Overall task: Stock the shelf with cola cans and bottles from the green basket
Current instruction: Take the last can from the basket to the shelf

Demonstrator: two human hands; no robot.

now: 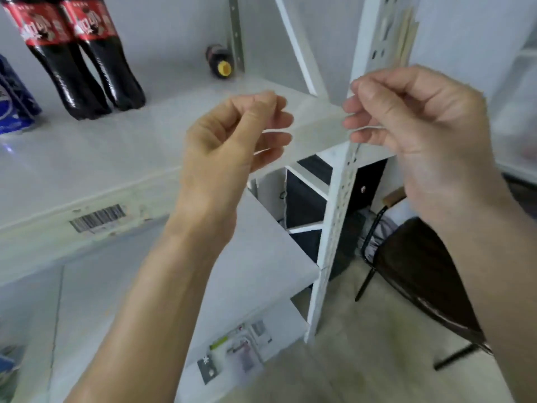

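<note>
The white shelf [122,146] fills most of what I can see from here, its top board running away to the left with a barcode sticker [98,218] on the front lip. Two tall cola bottles [78,53] stand upright at the back left, touching each other, with a blue can [14,97] just beside them at the edge of view. A small bottle [220,61] lies on its side further back, its yellow cap pointing toward us, so its long axis runs front to back. The green basket is not in sight (perhaps behind or below the person). The left hand [229,141] and right hand [415,117] hover apart above the shelf's front right corner, fingers loosely curled, and I see nothing held in either. The lying bottle sits beyond and left of both hands, nearer the left one, which I judge better placed to stand it up
</note>
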